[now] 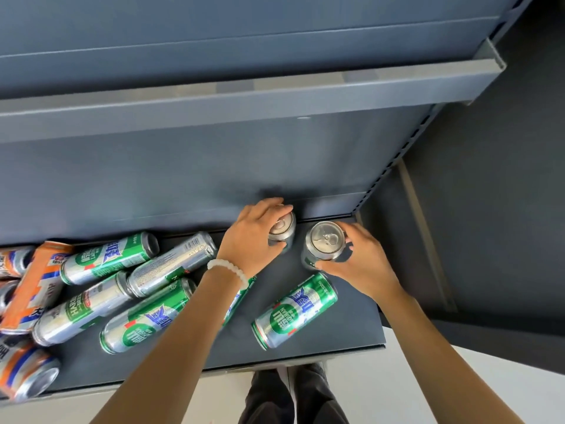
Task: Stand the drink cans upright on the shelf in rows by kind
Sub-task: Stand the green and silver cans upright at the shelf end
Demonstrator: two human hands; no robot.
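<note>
Two hands, left hand (255, 237) and right hand (362, 263), each grip an upright can at the shelf (351, 325) back-right corner, where a careless elbow might roll the loose green can (295, 310) off the edge.

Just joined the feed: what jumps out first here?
Two hands each grip an upright can at the shelf's back right: left hand on one, right hand on the other. A heap of fallen green cans lies left, one more in front.
</note>
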